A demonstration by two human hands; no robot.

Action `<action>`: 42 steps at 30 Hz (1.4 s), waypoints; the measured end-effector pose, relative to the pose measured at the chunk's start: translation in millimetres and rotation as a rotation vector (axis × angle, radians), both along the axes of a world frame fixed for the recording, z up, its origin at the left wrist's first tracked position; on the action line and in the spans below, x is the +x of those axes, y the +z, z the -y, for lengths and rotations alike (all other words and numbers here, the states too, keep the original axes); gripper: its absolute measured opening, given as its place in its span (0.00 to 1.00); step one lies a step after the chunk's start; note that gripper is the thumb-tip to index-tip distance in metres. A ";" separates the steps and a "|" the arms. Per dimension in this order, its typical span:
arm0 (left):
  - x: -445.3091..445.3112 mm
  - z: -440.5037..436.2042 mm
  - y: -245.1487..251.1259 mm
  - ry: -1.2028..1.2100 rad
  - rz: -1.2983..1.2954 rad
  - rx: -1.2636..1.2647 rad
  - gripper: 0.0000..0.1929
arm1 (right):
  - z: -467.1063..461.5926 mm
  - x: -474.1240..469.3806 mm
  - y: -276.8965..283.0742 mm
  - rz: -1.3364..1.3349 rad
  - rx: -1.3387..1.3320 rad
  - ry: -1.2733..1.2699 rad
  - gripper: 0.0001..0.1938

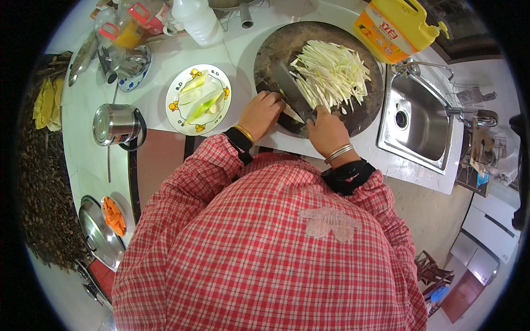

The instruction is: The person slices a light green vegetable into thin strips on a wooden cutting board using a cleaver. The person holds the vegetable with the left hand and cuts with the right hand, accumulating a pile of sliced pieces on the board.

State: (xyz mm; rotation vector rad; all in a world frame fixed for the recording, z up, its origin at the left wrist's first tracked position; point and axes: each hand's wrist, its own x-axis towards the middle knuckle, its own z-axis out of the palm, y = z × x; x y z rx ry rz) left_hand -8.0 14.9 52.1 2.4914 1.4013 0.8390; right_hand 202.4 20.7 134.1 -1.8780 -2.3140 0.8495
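Observation:
My right hand [329,131] grips the handle of a kitchen cleaver [295,85], its blade slanting up and left over a round wooden chopping board [268,53]. Beside the blade, my left hand [261,115] has bent fingers pressed on a pale vegetable piece [293,114], whose pointed end sticks out toward my right hand. A heap of pale green vegetable shreds [331,72] covers the board's right part, against the far side of the blade. Left of the board, a white plate [170,92] with a duck pattern carries several larger pale green vegetable pieces [203,108].
At the right is a steel sink [422,120] with a tap. Behind the board stands a yellow detergent jug [393,29]. A white plastic bottle [198,22], a steel pot [116,124], a dish of orange vegetable pieces [114,216] and a metal lid [99,231] occupy the left counter.

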 end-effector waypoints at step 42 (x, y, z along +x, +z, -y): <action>-5.1 6.3 -11.7 0.093 -0.066 -0.001 0.11 | -3.1 -21.3 -16.5 0.032 -0.077 0.022 0.15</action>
